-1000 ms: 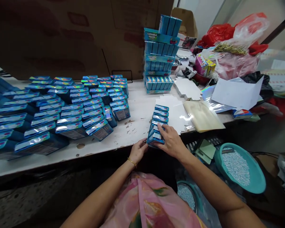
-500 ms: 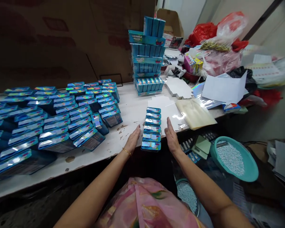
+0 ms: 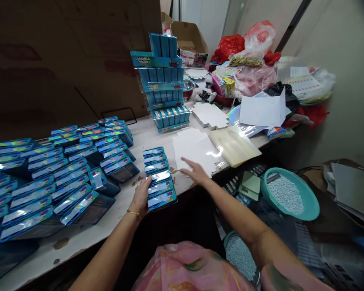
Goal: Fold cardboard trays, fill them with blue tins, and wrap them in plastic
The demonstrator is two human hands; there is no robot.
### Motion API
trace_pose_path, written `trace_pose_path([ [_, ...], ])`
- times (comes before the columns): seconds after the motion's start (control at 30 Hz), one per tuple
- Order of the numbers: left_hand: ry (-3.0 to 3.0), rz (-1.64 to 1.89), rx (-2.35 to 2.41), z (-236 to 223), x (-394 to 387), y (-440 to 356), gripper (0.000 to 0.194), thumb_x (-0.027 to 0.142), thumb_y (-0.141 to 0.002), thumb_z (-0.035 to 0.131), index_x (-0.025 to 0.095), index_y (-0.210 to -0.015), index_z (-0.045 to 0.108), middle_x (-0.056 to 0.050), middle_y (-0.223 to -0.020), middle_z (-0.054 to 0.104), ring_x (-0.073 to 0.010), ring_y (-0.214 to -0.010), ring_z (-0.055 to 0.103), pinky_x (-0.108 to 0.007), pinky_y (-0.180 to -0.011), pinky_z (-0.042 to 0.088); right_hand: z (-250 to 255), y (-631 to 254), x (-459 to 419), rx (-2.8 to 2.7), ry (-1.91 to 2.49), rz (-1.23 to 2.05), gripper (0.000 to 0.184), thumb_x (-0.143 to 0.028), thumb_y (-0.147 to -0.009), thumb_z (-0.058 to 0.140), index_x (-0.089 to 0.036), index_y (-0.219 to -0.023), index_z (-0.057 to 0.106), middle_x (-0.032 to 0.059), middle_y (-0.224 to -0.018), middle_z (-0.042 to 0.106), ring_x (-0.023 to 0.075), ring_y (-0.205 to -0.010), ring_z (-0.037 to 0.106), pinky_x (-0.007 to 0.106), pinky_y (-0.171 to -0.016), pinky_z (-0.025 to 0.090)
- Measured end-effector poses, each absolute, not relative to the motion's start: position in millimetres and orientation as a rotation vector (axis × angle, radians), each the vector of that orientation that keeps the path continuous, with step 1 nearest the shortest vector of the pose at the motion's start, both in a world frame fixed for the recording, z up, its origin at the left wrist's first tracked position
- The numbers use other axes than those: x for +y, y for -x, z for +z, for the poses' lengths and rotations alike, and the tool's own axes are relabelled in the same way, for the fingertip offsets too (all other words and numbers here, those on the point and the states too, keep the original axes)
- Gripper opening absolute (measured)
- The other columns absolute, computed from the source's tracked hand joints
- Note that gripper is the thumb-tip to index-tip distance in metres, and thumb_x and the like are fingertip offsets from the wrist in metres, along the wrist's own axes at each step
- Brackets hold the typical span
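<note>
A short row of small blue boxes (image 3: 160, 176) with shiny tops stands near the table's front edge. My left hand (image 3: 141, 195) holds the left side of this row, its fingertips at the upper edge; its other fingers are partly hidden. To the right, my right hand (image 3: 195, 171) reaches with spread fingers over the near left part of a flat white card sheet (image 3: 194, 147). Nothing is in that hand, and whether it touches the sheet I cannot tell. Many similar blue boxes (image 3: 69, 178) stand packed in rows on the left.
Behind the row rises a stack of blue display trays (image 3: 160, 87) marked "CARAMELO MACIZO". White cut card (image 3: 210, 115), a cream sheet stack (image 3: 235, 147) and bags (image 3: 255, 74) lie right. Below stand a turquoise basin (image 3: 311, 202) of pale pellets and another container (image 3: 241, 254).
The row of boxes has shifted left, away from the white sheet, with my left hand now against it. My right hand has left the row's side and reaches over the sheet. The view has turned.
</note>
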State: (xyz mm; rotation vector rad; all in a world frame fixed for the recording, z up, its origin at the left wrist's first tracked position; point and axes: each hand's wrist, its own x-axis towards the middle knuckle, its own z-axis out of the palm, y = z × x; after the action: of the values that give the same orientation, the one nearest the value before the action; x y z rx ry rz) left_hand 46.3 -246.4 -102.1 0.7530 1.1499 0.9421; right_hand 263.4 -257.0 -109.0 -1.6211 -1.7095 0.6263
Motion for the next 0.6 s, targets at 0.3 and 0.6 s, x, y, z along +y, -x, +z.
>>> trace_pose_path([
  [0.3,-0.763,0.917,1.198,-100.1,-260.1,-51.1,0.035,0.038,-0.076,0.048,0.02,-0.106,0.049,-0.006,-0.092,0.063,-0.0184,-0.078,0.063,-0.036,-0.07,0.05,-130.2,-373.9,-253.8,-1.496,2.181,-0.142,0.027,-0.03,-0.082,0.045,-0.012,-0.076,0.065,0.0133,-0.089,0.061,0.019,-0.078,0.054,0.031,-0.066,0.041],
  [0.6,-2.255,1.131,1.24,-35.7,-235.6,-51.9,0.055,0.037,-0.06,0.068,0.023,-0.111,0.053,-0.008,-0.132,0.039,-0.0308,-0.12,0.032,-0.046,-0.1,0.018,-40.9,-278.4,-250.2,-2.192,1.612,-0.114,0.019,-0.02,-0.083,0.046,-0.02,-0.083,0.065,0.0014,-0.08,0.063,0.0127,-0.077,0.054,0.023,-0.066,0.036],
])
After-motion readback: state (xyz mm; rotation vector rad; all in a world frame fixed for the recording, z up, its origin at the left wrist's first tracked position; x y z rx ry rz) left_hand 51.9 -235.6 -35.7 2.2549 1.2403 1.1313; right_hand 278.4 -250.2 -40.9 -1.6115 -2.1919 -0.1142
